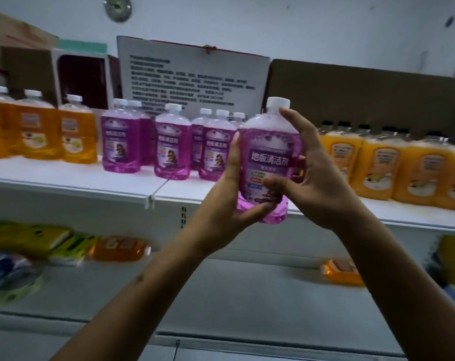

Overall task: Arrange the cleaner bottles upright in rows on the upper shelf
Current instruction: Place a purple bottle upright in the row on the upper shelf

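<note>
A purple cleaner bottle (269,155) with a white cap is held upright in the air in front of the upper shelf (72,175). My left hand (229,204) grips its lower left side and base. My right hand (312,175) holds its right side, thumb across the label and fingers up near the neck. Several purple bottles (171,144) stand upright in rows on the shelf just behind and left of it. Orange bottles (75,131) stand at the far left, yellow-orange bottles (382,168) at the right.
Cardboard boxes (364,92) and a white printed box (192,76) line the back of the upper shelf. On the lower shelf (221,290) an orange bottle (119,248) and another (342,270) lie on their sides, with yellow-green packs (31,238) at the left.
</note>
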A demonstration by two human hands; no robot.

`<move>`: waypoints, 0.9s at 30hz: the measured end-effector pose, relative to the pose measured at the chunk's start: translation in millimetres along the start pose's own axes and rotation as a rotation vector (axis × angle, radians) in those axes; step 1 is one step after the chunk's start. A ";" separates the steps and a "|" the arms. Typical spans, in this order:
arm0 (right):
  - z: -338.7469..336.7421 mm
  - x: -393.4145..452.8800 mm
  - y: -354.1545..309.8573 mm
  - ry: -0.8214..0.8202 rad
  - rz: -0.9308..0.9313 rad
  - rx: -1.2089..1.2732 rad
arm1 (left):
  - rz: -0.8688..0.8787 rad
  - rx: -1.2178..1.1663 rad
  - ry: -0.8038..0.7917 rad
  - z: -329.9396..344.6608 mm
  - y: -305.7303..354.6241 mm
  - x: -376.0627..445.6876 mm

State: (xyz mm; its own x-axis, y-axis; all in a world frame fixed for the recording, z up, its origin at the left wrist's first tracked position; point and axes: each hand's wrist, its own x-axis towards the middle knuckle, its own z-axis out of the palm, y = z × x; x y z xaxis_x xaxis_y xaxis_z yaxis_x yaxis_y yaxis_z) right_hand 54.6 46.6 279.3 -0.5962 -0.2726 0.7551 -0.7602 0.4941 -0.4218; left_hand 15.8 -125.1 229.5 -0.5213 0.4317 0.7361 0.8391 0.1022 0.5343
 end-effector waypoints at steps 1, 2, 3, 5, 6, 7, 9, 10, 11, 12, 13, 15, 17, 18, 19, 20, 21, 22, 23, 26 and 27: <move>-10.8 -2.4 5.7 0.025 0.014 -0.048 | -0.009 0.028 -0.039 7.3 0.2 10.7; -20.9 -4.8 12.3 0.054 0.029 -0.091 | -0.018 0.050 -0.083 14.8 0.3 20.7; -29.6 -7.4 19.5 0.081 0.039 -0.132 | -0.033 0.070 -0.128 22.3 0.1 30.0; -41.1 -13.1 35.4 0.118 0.057 -0.226 | -0.058 0.120 -0.207 34.7 -5.1 46.6; -44.7 -15.8 44.1 0.126 0.070 -0.285 | -0.066 0.174 -0.240 39.2 -11.0 53.1; -47.9 -17.6 52.3 0.132 0.083 -0.347 | -0.066 0.255 -0.273 41.8 -17.2 57.7; -57.4 -16.4 68.0 0.141 0.123 -0.418 | -0.057 0.453 -0.365 41.1 -33.2 66.3; -63.6 -12.9 76.2 0.132 0.162 -0.400 | -0.080 0.521 -0.426 37.9 -40.0 69.6; -68.9 -8.0 85.1 0.109 0.208 -0.358 | -0.127 0.546 -0.481 34.9 -45.6 72.1; -73.0 -2.4 94.6 0.084 0.243 -0.329 | -0.177 0.531 -0.520 31.9 -50.8 74.1; -75.1 3.8 105.2 0.069 0.265 -0.325 | -0.223 0.503 -0.546 29.6 -54.9 75.8; -73.8 15.6 126.2 0.059 0.277 -0.350 | -0.272 0.471 -0.564 28.3 -57.9 77.9; -69.3 25.6 144.3 0.049 0.290 -0.362 | -0.273 0.469 -0.564 28.3 -60.6 78.1; -67.3 30.7 151.3 0.043 0.284 -0.360 | -0.264 0.468 -0.551 27.7 -61.4 76.5; -65.0 35.0 156.5 0.038 0.273 -0.351 | -0.253 0.461 -0.532 27.0 -62.6 74.9; -63.2 38.5 160.9 0.035 0.267 -0.345 | -0.248 0.454 -0.510 26.0 -62.9 73.2; -61.4 41.7 164.7 0.036 0.272 -0.342 | -0.247 0.448 -0.491 25.3 -63.0 72.1; -60.0 44.4 168.0 0.036 0.283 -0.336 | -0.250 0.448 -0.476 24.9 -62.8 72.0; -58.4 46.3 171.1 0.036 0.299 -0.319 | -0.253 0.451 -0.468 25.7 -62.9 72.0; -55.0 51.0 173.6 0.054 0.347 -0.207 | -0.258 0.476 -0.453 28.7 -62.6 73.0; -54.7 51.3 174.0 0.059 0.354 -0.182 | -0.262 0.486 -0.443 29.3 -63.1 72.3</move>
State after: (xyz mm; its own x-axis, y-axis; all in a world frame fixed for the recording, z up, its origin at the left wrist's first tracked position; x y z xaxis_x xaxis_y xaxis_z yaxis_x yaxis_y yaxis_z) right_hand -94.1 163.7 272.2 -0.7935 -0.0141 0.6084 -0.4490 0.6885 -0.5696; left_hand -70.2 -74.1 236.9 -0.6901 0.6515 0.3151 0.7226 0.5968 0.3488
